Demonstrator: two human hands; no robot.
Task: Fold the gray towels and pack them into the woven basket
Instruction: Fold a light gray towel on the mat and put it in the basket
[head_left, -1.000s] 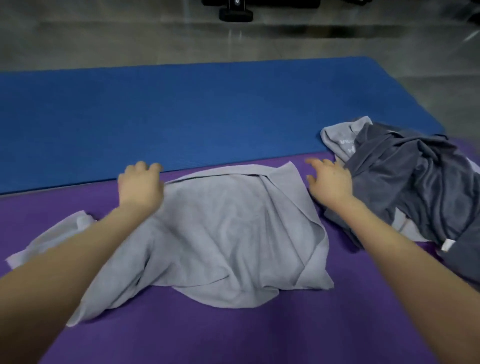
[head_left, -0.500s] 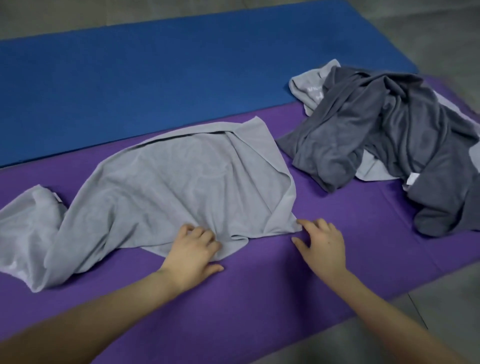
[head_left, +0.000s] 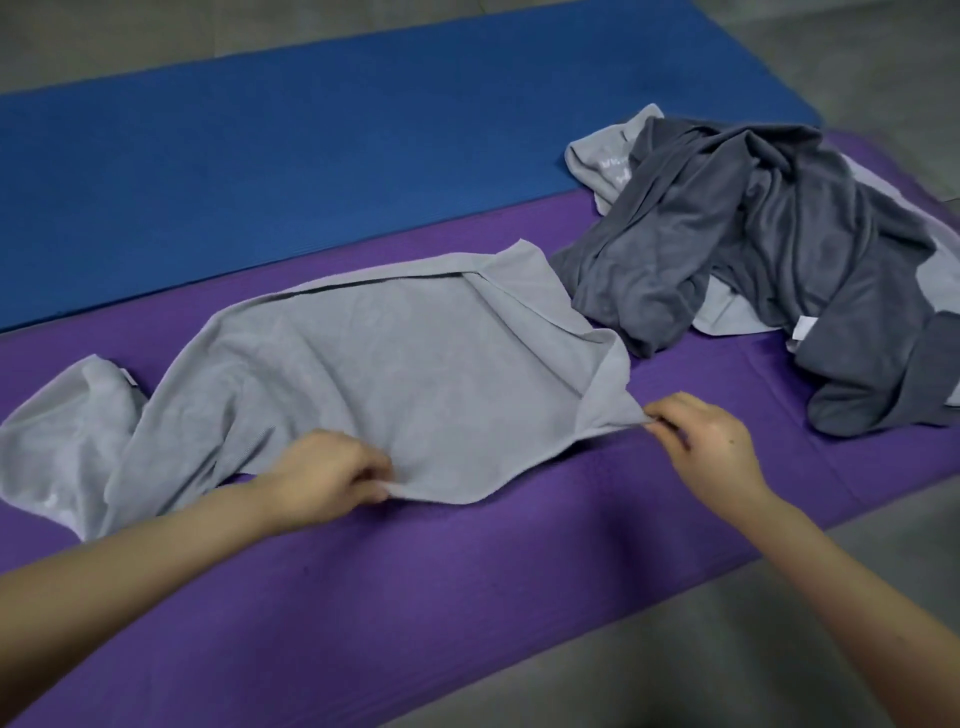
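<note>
A light gray towel (head_left: 363, 364) lies spread and rumpled on the purple mat (head_left: 467, 597), its left end bunched up. My left hand (head_left: 327, 480) pinches the towel's near edge around the middle. My right hand (head_left: 701, 441) pinches the near right corner of the same towel. At the right, a dark gray towel (head_left: 779, 249) lies crumpled in a heap on top of another light gray towel (head_left: 608, 161). No woven basket is in view.
A blue mat (head_left: 311, 156) lies beyond the purple mat, edge to edge with it. Gray concrete floor (head_left: 779, 623) shows at the near right and beyond the mats.
Both hands came from the towel's far edge to its near edge. They lay flat half a second ago; now each pinches the edge and lifts it slightly.
</note>
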